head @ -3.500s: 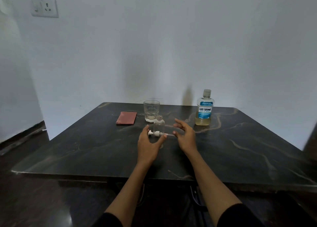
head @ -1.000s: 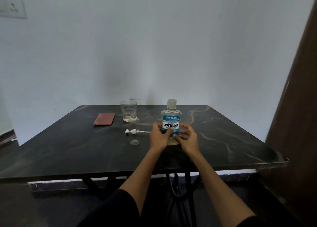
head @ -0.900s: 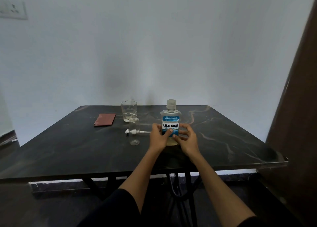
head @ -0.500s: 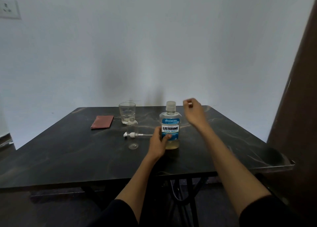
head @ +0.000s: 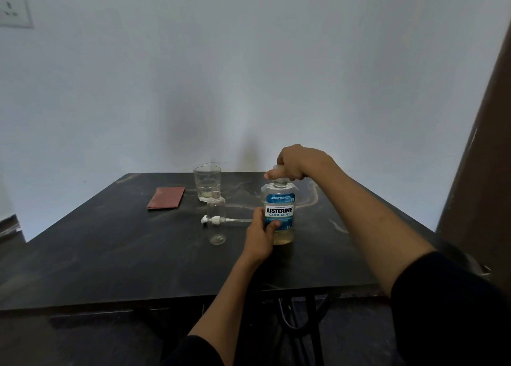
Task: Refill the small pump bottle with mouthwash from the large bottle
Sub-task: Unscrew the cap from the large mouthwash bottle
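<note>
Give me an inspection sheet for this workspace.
Surface: dark marbled table.
Job's things: large bottle upright, capped; small bottle upright, open; pump lying behind it.
Clutter: glass; red cloth.
Hands: left hand grips the large bottle's body; right hand grips its cap.
Cables: a dark cable under the table.
Surroundings: white wall, socket.

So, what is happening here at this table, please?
A person is opening the large clear mouthwash bottle with the blue label. The left hand grips its body, and the right hand grips the cap on top. The small clear empty bottle stands open beside it on the dark marble table, with the white pump head lying behind it. Nothing is poured yet.
</note>
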